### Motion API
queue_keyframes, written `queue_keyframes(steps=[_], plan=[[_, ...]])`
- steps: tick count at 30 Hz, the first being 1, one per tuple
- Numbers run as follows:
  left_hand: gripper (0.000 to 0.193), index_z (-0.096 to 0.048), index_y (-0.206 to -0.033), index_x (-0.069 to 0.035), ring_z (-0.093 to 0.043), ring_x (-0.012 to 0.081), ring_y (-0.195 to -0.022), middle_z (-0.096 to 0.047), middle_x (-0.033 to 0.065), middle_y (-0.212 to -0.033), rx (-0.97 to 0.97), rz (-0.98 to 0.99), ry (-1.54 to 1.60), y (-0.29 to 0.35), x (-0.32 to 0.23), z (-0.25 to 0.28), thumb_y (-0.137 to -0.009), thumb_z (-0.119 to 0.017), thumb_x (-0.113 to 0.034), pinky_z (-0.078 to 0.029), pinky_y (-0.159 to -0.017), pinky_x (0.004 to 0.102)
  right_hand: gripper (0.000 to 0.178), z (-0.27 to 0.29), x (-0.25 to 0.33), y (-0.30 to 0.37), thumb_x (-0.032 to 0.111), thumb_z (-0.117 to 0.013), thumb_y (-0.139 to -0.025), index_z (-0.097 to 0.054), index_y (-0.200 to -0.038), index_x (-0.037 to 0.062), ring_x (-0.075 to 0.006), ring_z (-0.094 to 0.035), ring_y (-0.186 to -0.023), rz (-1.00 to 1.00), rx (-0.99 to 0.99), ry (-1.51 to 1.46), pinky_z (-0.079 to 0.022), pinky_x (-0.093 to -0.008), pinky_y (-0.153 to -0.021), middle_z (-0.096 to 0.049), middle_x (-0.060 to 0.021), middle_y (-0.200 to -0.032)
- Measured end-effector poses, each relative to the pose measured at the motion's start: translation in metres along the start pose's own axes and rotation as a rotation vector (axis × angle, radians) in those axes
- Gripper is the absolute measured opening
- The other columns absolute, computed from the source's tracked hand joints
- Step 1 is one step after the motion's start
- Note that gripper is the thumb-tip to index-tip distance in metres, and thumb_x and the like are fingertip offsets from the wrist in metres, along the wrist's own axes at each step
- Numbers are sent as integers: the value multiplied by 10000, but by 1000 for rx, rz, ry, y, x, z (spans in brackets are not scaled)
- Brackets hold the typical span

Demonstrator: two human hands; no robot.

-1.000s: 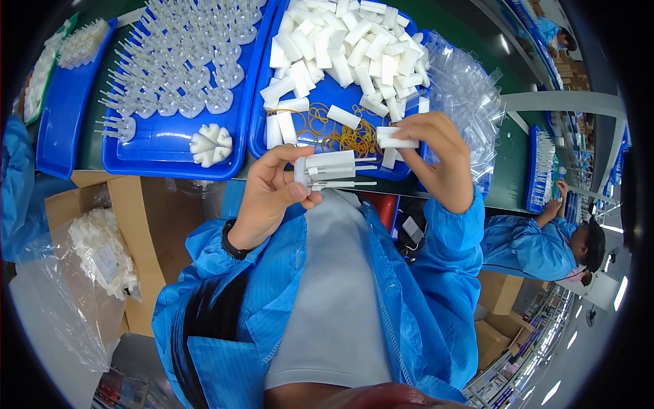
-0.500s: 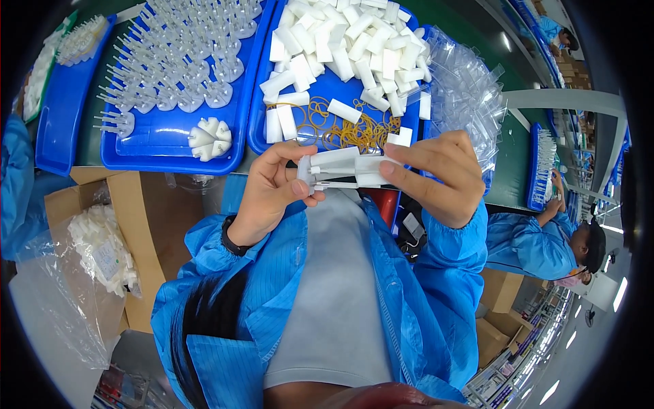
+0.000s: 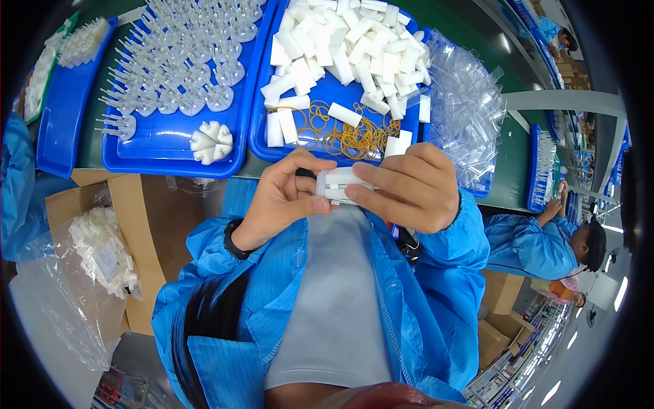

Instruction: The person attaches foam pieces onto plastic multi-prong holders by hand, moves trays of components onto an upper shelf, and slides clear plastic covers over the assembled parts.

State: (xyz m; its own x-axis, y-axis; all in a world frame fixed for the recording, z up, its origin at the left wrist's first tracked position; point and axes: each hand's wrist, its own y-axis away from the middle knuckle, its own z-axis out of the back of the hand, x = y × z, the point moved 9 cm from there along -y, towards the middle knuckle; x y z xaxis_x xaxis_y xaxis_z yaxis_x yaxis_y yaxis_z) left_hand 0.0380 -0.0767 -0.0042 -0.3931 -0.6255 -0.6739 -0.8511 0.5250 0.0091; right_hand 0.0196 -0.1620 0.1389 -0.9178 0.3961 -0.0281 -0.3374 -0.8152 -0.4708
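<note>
In front of my chest, my left hand (image 3: 281, 199) is closed around the round base of a translucent pronged plastic piece (image 3: 321, 184). From the other side, my right hand (image 3: 411, 193) grips white rectangular blocks (image 3: 344, 176) set along the prongs, close up against the base. My right fingers cover the far ends of the blocks and prongs. Just beyond that hand, white blocks (image 3: 398, 144) rest at the front edge of the middle blue tray (image 3: 256, 140). This tray also bears a heap of white blocks (image 3: 354, 48) and yellow-brown rubber bands (image 3: 357, 138).
At left, a blue tray (image 3: 160, 140) carries rows of pronged pieces (image 3: 184, 61) and a white lobed cluster (image 3: 211, 142). Clear plastic parts (image 3: 463, 102) pile at right. A cardboard box (image 3: 139, 249) with bagged white parts stands lower left. A co-worker (image 3: 545, 238) sits far right.
The white blocks have slid left along the prongs toward the base as my right hand came closer to my left. Both hands are slightly lower.
</note>
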Motion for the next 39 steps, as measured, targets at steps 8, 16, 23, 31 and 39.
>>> queue_keyframes(steps=[8,16,23,31,39], plan=[[485,-499,-1101,42,-616,266,-950,-437,87,-1035,56,-143,-47,2,-11,0,-668,-713,87,-560,-767,308,303,-20,-71,17,147,-676,-741,-637,-1019,33,-263,-544,-758,-630,-39,-526,-443,-344,-687,-614,-113,-876],[459,-490,-1091,39,-605,264,-970,-431,76,-1018,31,-114,-19,4,-8,4,-684,-696,90,-554,-791,318,243,-76,-89,30,128,-708,-706,-657,-923,33,-242,-545,-807,-639,123,-88,-463,-327,-682,-592,-87,-849],[466,-486,-1122,38,-599,264,-973,-413,97,-1108,-11,-79,-44,3,-10,9,-701,-677,91,-551,-797,317,122,-77,-92,29,111,-668,-715,-642,-817,47,-231,-526,-763,-637,77,-113,-453,-320,-660,-589,-50,-793],[466,-486,-1125,41,-598,263,-977,-417,104,-1121,-17,-84,-52,4,-10,9,-703,-674,92,-554,-786,315,139,-76,-87,28,83,-659,-710,-642,-844,48,-239,-533,-784,-594,86,-93,-454,-333,-677,-589,-54,-828],[483,-485,-1139,36,-605,265,-965,-426,100,-1129,-28,-98,-31,5,-9,12,-700,-680,86,-560,-755,303,192,-51,-87,41,-31,-584,-750,-620,-923,42,-250,-578,-783,-767,39,-293,-480,-313,-667,-561,-100,-862]])
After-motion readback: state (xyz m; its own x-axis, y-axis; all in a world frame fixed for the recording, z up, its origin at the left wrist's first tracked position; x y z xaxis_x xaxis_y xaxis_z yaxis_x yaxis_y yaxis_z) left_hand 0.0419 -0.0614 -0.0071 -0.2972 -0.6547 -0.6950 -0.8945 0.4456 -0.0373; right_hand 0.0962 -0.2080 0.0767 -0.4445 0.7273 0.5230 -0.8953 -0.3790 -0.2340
